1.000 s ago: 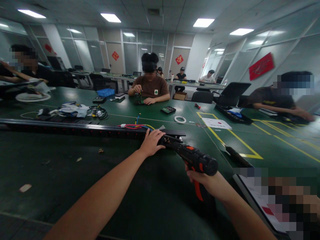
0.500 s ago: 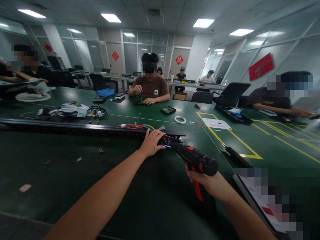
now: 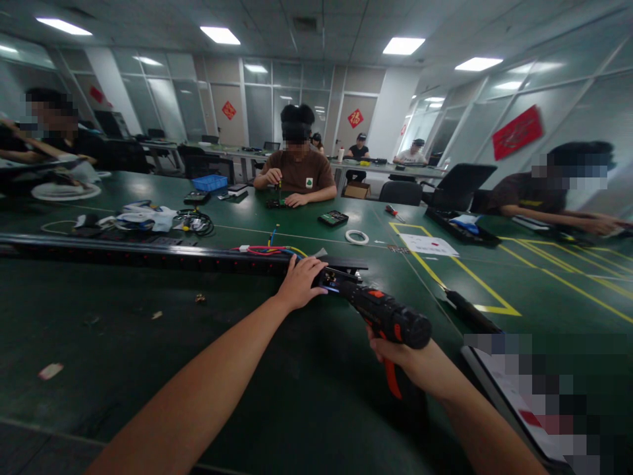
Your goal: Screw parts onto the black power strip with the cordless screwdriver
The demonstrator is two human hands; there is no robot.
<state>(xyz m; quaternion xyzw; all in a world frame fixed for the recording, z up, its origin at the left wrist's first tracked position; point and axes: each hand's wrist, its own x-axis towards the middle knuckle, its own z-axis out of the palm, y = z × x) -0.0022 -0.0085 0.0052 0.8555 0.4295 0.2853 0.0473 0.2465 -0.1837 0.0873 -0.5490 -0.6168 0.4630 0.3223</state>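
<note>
Fingers of the right hand wrap round the grip of a black and orange power driver, holding it tilted, its nose pointing up and left toward the right end of a long black strip. Whether the bit touches a screw there is too small to tell. The strip lies across the green table, reaching from the left edge of the view to just in front of the driver. The left hand rests over the strip near that end, its fingers slightly parted on top and the thumb stretched toward the driver's nose; how firmly they grip cannot be told.

Red, yellow and blue wires run along the far side of the strip, just beside the left hand. Beyond the strip lie a white ring and a small black box. A black-handled tool lies to the right of the driver, across a yellow outline. Across the table sits a co-worker in a brown T-shirt, upright tool in hand.
</note>
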